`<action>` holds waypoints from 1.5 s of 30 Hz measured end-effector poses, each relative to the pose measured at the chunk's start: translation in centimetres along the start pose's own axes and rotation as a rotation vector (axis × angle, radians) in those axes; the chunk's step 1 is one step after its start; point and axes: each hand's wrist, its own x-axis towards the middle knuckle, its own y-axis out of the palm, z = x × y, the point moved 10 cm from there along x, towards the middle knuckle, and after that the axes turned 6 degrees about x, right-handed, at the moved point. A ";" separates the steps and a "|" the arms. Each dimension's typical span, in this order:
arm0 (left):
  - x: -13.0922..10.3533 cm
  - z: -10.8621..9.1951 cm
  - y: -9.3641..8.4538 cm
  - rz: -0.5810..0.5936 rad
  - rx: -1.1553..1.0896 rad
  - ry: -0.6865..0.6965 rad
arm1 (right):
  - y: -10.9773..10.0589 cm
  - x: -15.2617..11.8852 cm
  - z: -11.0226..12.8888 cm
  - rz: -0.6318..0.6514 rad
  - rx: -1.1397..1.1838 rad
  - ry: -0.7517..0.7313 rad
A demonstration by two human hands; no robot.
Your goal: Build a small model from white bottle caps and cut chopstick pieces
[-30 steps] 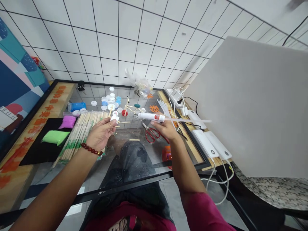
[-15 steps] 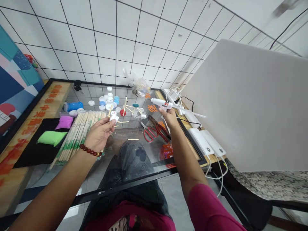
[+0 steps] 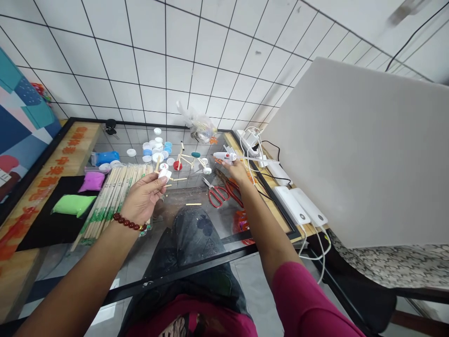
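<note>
My left hand (image 3: 146, 189) pinches a small stick model (image 3: 164, 174), with a white piece at its middle and short wooden sticks poking out. At the table's far right my right hand (image 3: 235, 169) has its fingers around a white hot glue gun (image 3: 224, 156), a clear glue stick trailing from its back. Between the hands stands a little stick bicycle (image 3: 187, 160) with a green seat, a red cap (image 3: 177, 165) and a white cap (image 3: 207, 171) at its ends. Red-handled scissors (image 3: 216, 194) and pliers (image 3: 232, 189) lie below the right hand.
Several white and blue bottle caps (image 3: 157, 146) lie at the back. Packs of wooden chopsticks (image 3: 115, 196), green clay (image 3: 73, 204) and pink clay (image 3: 91, 181) are at left. White power adapters (image 3: 291, 203) with cables line the right edge. A plastic bag (image 3: 201, 131) sits by the wall.
My right hand has moved a little left and lower with the glue gun, which is turned more level. My left hand keeps its hold on the stick model.
</note>
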 end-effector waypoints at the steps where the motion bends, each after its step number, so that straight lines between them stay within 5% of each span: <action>1: 0.0 0.0 0.0 -0.002 -0.003 -0.004 | 0.1 -0.1 0.1 0.004 -0.017 0.010; 12: -0.1 0.2 -0.1 -0.006 0.015 -0.020 | -1.4 -1.5 1.9 0.071 -0.325 0.144; 19: -0.2 0.4 0.1 -0.017 0.007 -0.025 | -4.7 -7.4 7.2 0.222 -0.902 0.184; 23: -0.2 0.6 0.1 -0.022 0.036 -0.020 | 1.7 -11.4 12.7 0.442 -0.523 -0.241; 28: -0.2 0.8 0.1 -0.026 0.057 -0.024 | 8.0 -14.4 13.2 0.682 -0.317 -0.427; 36: -0.1 1.5 0.4 0.006 0.115 -0.032 | 9.3 -15.3 12.7 0.690 -0.411 -0.577; 45: 0.0 2.4 0.4 -0.005 0.193 -0.044 | 6.8 -14.6 13.7 0.333 -0.219 -0.666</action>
